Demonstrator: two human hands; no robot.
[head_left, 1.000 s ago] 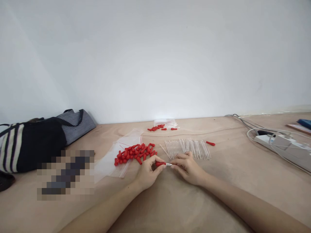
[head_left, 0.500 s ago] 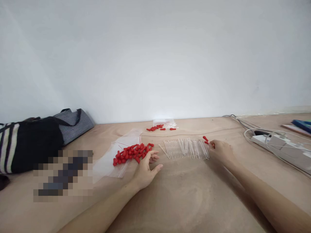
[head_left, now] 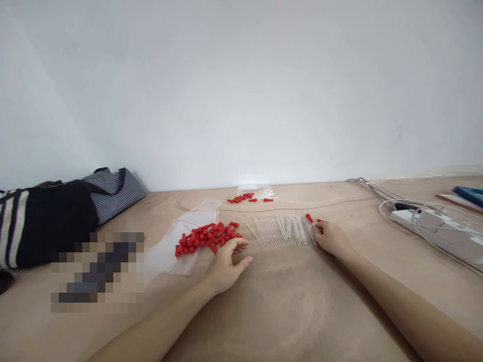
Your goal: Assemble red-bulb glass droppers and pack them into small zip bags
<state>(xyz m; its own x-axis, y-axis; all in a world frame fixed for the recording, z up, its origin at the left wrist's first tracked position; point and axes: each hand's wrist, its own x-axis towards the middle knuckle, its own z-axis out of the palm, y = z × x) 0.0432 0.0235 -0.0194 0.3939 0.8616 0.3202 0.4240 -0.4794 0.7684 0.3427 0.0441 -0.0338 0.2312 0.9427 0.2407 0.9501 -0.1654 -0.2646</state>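
Observation:
My right hand (head_left: 331, 238) is closed at the right end of a row of thin clear tubes (head_left: 281, 230). It pinches a dropper (head_left: 309, 217), whose red rubber bulb sticks up past the fingertips; the fingers hide much of its tube. Another red bulb (head_left: 321, 220) shows just behind that hand, partly covered. On the left, my left hand (head_left: 230, 264) rests on the table with fingers bent and thumb apart, holding nothing. Its fingers are close to a heap of red rubber bulbs (head_left: 199, 238) lying on a clear plastic bag (head_left: 162, 259).
Farther back, several red bulbs (head_left: 241, 198) lie by a small clear bag (head_left: 254, 189) with thin tubes. A white power strip (head_left: 433, 223) with looping cables is at right, near a blue object (head_left: 470, 195). A black bag (head_left: 56, 221) stands at left beside a blurred-out patch.
My right hand has moved a little left with the dropper, onto the row's right end. The row's right end now sits farther left. My left hand has hardly moved.

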